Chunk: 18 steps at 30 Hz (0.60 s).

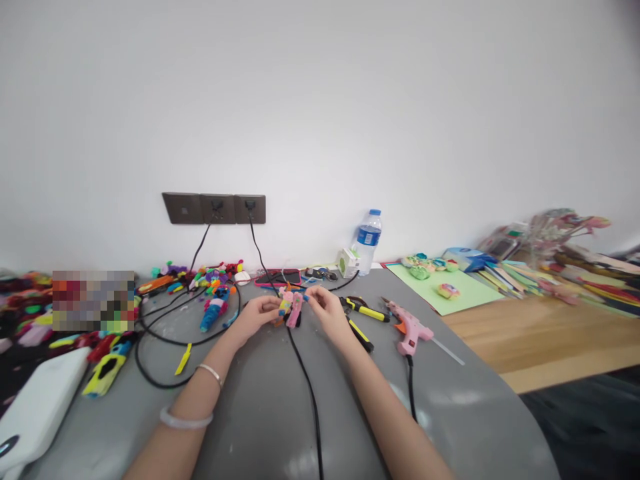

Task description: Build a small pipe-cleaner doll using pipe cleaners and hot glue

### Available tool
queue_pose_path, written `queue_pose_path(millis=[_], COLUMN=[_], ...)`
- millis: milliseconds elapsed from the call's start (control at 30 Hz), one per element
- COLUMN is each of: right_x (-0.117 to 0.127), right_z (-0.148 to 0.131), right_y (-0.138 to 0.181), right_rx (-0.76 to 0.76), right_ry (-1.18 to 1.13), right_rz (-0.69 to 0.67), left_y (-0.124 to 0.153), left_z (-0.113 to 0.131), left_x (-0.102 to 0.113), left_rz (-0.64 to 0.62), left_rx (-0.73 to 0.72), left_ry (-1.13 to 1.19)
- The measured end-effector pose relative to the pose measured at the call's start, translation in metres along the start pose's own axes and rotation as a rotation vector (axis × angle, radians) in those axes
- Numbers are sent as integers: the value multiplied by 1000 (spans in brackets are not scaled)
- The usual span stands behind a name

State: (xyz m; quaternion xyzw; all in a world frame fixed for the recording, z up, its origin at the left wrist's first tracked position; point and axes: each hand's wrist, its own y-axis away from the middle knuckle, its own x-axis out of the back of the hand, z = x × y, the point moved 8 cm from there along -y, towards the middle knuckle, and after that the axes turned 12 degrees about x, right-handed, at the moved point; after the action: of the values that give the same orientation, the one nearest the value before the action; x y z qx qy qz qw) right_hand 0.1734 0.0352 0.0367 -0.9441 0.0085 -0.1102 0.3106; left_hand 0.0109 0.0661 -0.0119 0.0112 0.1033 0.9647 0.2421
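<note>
Near the middle of the table, my left hand (259, 316) pinches a small pink and yellow fuzzy craft piece (295, 308), which looks made of pipe cleaners. My right hand (326, 311) is at its right side, thumb and fingers drawn together. A small blue spot shows at those fingertips; whether it is a held bit or a nail is too small to tell. Below the piece a black cable (305, 377) runs toward me. Pliers with yellow and black handles (367, 310) lie just right of my right hand.
A pink glue gun (413, 328) with a glue stick lies at right. Behind stand a water bottle (369, 243) and a small box (347, 263). Green paper (470, 300) holds craft flowers. At left are a blue pipe-cleaner figure (214, 312), looped cable and a white power bank (45, 400).
</note>
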Motion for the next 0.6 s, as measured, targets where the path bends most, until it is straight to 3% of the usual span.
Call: queue_pose_path(millis=[167, 600], right_x=[-12, -17], right_z=[0, 2], right_y=[-2, 8], right_rx=[80, 146], right_ry=[-20, 146], right_rz=[81, 22], left_y=[-1, -1], left_z=[-2, -1], left_x=[2, -1], left_rz=[13, -5], left_rx=[6, -5], left_ry=[-2, -75])
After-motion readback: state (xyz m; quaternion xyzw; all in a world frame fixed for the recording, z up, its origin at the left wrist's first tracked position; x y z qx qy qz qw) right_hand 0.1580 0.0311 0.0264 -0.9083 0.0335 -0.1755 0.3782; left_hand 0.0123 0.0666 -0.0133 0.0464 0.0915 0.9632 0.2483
